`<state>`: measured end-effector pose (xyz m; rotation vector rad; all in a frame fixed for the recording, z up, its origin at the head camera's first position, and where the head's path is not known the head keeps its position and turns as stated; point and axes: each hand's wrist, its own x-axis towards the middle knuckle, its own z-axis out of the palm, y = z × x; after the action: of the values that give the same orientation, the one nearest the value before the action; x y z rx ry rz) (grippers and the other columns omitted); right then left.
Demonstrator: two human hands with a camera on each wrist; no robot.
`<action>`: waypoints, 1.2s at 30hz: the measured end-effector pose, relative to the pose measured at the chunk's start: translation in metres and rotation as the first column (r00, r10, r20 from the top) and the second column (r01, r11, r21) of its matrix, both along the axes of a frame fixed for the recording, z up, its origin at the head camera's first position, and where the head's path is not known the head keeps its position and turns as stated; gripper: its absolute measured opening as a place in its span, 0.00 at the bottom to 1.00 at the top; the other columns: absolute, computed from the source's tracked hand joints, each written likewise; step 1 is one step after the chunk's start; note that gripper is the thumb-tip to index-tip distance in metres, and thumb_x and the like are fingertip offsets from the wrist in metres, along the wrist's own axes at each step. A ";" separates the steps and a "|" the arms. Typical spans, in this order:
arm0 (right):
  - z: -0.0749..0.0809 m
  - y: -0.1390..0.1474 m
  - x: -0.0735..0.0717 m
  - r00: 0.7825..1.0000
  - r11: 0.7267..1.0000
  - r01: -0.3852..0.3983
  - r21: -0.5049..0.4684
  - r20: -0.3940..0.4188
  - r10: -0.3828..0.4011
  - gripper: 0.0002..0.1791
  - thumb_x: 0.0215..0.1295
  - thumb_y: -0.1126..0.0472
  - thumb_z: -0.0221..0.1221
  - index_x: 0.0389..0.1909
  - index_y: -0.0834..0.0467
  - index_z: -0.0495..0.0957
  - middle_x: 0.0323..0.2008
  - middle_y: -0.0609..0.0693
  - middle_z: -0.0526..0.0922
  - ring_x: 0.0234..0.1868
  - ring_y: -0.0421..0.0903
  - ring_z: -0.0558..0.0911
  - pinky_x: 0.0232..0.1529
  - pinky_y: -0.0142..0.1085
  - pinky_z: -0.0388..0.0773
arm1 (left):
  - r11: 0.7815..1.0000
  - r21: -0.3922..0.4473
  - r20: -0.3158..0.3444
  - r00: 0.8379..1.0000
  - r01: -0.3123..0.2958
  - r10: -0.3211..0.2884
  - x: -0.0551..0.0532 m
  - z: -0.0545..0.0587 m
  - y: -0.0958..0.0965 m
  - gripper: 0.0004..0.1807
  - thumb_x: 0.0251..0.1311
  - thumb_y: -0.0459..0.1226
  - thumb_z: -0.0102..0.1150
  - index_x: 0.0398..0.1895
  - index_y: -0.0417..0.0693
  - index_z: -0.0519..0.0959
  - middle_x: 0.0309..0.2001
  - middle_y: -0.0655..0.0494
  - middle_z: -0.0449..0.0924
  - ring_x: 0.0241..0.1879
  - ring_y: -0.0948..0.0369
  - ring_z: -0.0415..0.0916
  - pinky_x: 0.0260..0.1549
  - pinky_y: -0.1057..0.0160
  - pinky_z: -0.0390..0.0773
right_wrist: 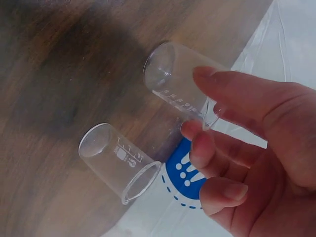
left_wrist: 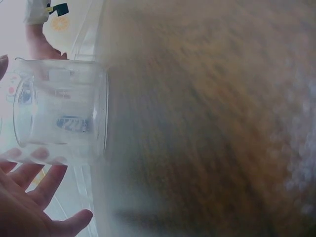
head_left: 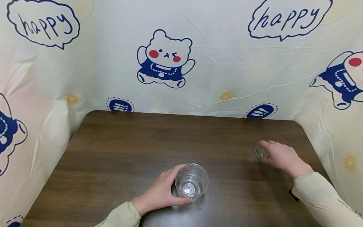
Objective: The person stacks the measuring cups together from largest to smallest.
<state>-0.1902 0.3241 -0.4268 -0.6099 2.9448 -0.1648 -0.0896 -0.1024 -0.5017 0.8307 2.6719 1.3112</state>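
A large clear glass beaker (head_left: 193,168) stands left of the right hand, with a smaller glass (head_left: 189,187) nested inside it. My left hand (head_left: 162,189) grips its side, thumb at the near side and fingers round the far side. The left wrist view shows both glass walls, one inside the other. Farther off to the right, my right hand (head_left: 279,156) pinches a small clear beaker (right_wrist: 173,81) near its spouted rim. Another small beaker (right_wrist: 118,160) with white printed marks stands upright beside it in the right wrist view.
Dark brown wood makes up the tabletop (head_left: 127,141). A pale printed sheet (head_left: 212,58) with bears and "happy" bubbles hangs along its far edge and both sides.
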 end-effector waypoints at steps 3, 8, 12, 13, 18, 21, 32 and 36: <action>-0.001 0.000 -0.001 1.000 1.000 -0.017 0.012 -0.012 0.017 0.32 0.55 0.57 0.77 0.58 0.65 0.79 0.42 0.62 0.85 0.41 0.61 0.86 0.38 0.60 0.83 | 1.000 -0.002 0.004 1.000 -0.004 0.004 0.000 0.000 0.000 0.54 0.45 0.58 0.82 0.75 0.60 0.65 0.67 0.64 0.75 0.66 0.60 0.73 0.63 0.44 0.70; -0.002 0.000 -0.002 1.000 0.999 -0.019 0.028 -0.013 0.019 0.32 0.57 0.52 0.76 0.56 0.67 0.80 0.42 0.62 0.84 0.38 0.59 0.86 0.35 0.59 0.83 | 1.000 -0.006 0.005 1.000 -0.010 0.010 0.000 0.000 0.001 0.54 0.44 0.58 0.82 0.75 0.59 0.65 0.67 0.63 0.76 0.65 0.59 0.73 0.63 0.44 0.71; -0.002 0.000 -0.003 0.999 0.999 -0.019 0.038 -0.025 0.020 0.32 0.58 0.49 0.75 0.54 0.68 0.80 0.41 0.61 0.84 0.35 0.57 0.85 0.33 0.58 0.83 | 1.000 0.000 0.006 1.000 -0.003 0.003 0.000 0.000 0.001 0.54 0.45 0.58 0.82 0.75 0.58 0.66 0.67 0.64 0.75 0.65 0.59 0.73 0.63 0.44 0.71; -0.002 0.000 -0.003 0.999 0.999 -0.020 0.042 -0.031 0.021 0.32 0.58 0.49 0.75 0.53 0.68 0.81 0.40 0.61 0.84 0.34 0.56 0.85 0.33 0.58 0.83 | 1.000 0.003 0.007 1.000 -0.001 0.001 0.000 0.000 0.002 0.53 0.45 0.58 0.82 0.75 0.57 0.66 0.67 0.63 0.75 0.65 0.59 0.73 0.63 0.43 0.71; 0.002 -0.003 -0.001 0.998 0.998 -0.021 0.060 -0.055 0.025 0.30 0.58 0.47 0.74 0.50 0.67 0.81 0.37 0.58 0.84 0.31 0.54 0.84 0.30 0.55 0.82 | 1.000 0.007 0.013 1.000 0.000 0.000 0.000 0.000 0.001 0.53 0.45 0.58 0.82 0.75 0.58 0.66 0.68 0.64 0.75 0.65 0.58 0.73 0.63 0.44 0.71; 0.005 -0.007 0.000 0.998 0.997 -0.028 0.066 -0.063 0.032 0.29 0.58 0.47 0.73 0.49 0.67 0.82 0.36 0.57 0.84 0.29 0.52 0.83 0.29 0.53 0.83 | 1.000 0.007 0.014 1.000 0.002 -0.003 -0.001 0.000 0.001 0.53 0.45 0.58 0.82 0.75 0.58 0.66 0.68 0.63 0.75 0.65 0.58 0.73 0.63 0.43 0.71; 0.022 -0.022 0.010 0.988 0.995 -0.060 0.084 -0.136 0.071 0.28 0.57 0.47 0.74 0.46 0.66 0.82 0.32 0.53 0.81 0.24 0.46 0.79 0.22 0.47 0.79 | 1.000 0.009 0.016 1.000 0.011 -0.011 -0.002 0.001 0.003 0.53 0.46 0.57 0.82 0.75 0.55 0.65 0.68 0.60 0.75 0.66 0.58 0.73 0.64 0.43 0.69; 0.027 -0.028 0.015 0.983 0.993 -0.072 0.090 -0.164 0.086 0.27 0.56 0.46 0.74 0.43 0.65 0.82 0.30 0.50 0.80 0.21 0.44 0.77 0.20 0.45 0.77 | 1.000 0.009 0.011 1.000 0.013 -0.013 -0.002 0.000 0.004 0.53 0.46 0.57 0.82 0.75 0.56 0.66 0.68 0.60 0.75 0.66 0.59 0.73 0.64 0.43 0.69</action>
<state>-0.1752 0.2958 -0.3999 -0.7625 3.0615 0.0193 -0.0919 -0.0987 -0.5013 0.8377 2.6496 1.3222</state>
